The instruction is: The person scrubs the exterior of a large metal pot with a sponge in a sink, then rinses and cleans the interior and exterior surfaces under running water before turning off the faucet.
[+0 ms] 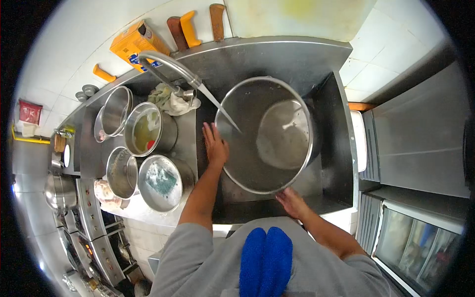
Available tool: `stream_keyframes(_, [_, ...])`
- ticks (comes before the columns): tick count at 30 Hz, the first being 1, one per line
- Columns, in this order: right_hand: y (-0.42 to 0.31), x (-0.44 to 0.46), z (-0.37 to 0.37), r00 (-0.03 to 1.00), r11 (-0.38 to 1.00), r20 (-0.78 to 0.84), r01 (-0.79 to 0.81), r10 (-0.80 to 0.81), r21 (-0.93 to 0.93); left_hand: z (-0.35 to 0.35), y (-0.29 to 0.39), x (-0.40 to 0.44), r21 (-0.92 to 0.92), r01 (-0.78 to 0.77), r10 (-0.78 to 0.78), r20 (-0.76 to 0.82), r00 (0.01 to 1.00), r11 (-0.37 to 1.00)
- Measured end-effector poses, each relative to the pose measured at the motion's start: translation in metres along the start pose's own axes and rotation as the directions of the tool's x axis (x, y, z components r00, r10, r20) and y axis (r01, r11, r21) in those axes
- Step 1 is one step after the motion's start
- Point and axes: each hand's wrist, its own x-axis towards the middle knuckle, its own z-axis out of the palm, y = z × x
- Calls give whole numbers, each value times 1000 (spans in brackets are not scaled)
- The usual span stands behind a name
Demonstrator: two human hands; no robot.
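A large metal stockpot (257, 116) stands in the sink, its wide mouth toward me. Water (220, 108) runs from the faucet (190, 76) into it. My left hand (216, 147) lies against the pot's left outer side, fingers stretched upward and apart. At the near rim, my right hand (293, 203) touches the outside of the pot with its fingers extended; part of them is hard to make out. Neither hand wraps round the rim. Inside the pot, a bright round patch shows on the bottom.
Left of the basin are several metal pots, one with yellowish liquid (147, 126) and one holding a green scouring pad (162, 182). A cloth (173, 101) lies by the faucet. An orange box (138, 44) and knife handles (189, 29) line the back. A stove (101, 232) stands left.
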Motion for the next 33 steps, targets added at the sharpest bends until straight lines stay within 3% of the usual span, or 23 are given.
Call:
stream_keyframes(1, [-10, 7, 4, 995, 993, 83, 52, -60, 103, 8, -4, 4, -4, 1, -1, -1, 1000, 1000])
stream_keyframes(3, [-32, 11, 14, 997, 995, 16, 76, -77, 67, 14, -4, 9, -337, 218, -166, 177, 970, 916])
stream_keyframes(4, [-39, 11, 17, 994, 995, -52, 96, -94, 37, 13, -2, 6, -340, 226, -172, 181, 968, 913])
stream_keyframes(6, [-55, 6, 18, 991, 993, -69, 115, -114, 11, -1, 16, 4, -354, 530, -361, 443, 821, 770])
stream_keyframes(7, [-71, -2, 26, 977, 984, -130, 160, -169, -77, 7, 15, -3, -364, 532, -362, 441, 821, 764])
stream_keyframes(8, [-86, -10, 36, 955, 966, -186, 202, -232, -164, 22, 9, -17, -249, 585, -439, 457, 774, 771])
stream_keyframes(9, [-96, -16, 40, 939, 963, -221, 242, -263, -121, 26, 9, -25, -127, 631, -515, 466, 719, 766])
stream_keyframes(13, [-137, -27, 56, 924, 938, -230, 252, -306, -238, 29, -8, -31, -174, 650, -454, 584, 672, 739])
stream_keyframes(15, [-147, -25, 74, 937, 944, -174, 268, -301, -193, 41, -21, -21, -265, 463, -302, 478, 825, 846])
stream_keyframes(16, [-152, -23, 84, 949, 951, -122, 275, -292, -140, 48, -25, -15, -271, 467, -308, 471, 827, 842])
stream_keyframes(18, [-158, -11, 111, 949, 948, -90, 290, -302, -129, 64, -29, -3, -74, 605, -423, 647, 634, 793])
stream_keyframes(19, [-163, -2, 120, 951, 946, -75, 287, -300, -150, 92, -46, -13, -87, 611, -424, 644, 637, 787])
stream_keyframes(21, [-169, 13, 142, 951, 941, -81, 280, -300, -189, 151, -84, -41, -306, 764, -398, 710, 581, 568])
stream_keyframes(22, [-169, 17, 155, 950, 939, -75, 282, -302, -196, 127, -72, -46, -314, 764, -398, 707, 585, 564])
stream_keyframes(24, [-173, 19, 182, 958, 936, -52, 264, -283, -235, 55, -24, -50, -347, 902, -496, 754, 430, 255])
stream_keyframes(25, [-175, 17, 195, 968, 936, 26, 248, -250, -250, 56, -20, -54, -348, 906, -497, 757, 424, 243])
stream_keyframes(28, [-171, 14, 227, 971, 953, 114, 228, -209, -200, 90, -22, -65, -464, 851, -380, 762, 525, 246])
stream_keyframes(29, [-169, 13, 233, 963, 949, 178, 238, -203, -207, 135, -34, -73, -438, 818, -322, 766, 557, 372])
stream_keyframes(31, [-169, 9, 253, 957, 946, 202, 250, -209, -207, 148, -25, -62, -394, 822, -252, 818, 517, 411])
stream_keyframes(32, [-167, 4, 261, 954, 948, 214, 254, -212, -192, 136, -9, -58, -354, 878, -236, 868, 437, 322])
stream_keyframes(33, [-165, 1, 267, 957, 949, 215, 238, -194, -206, 142, 4, -64, -354, 885, -242, 869, 431, 302])
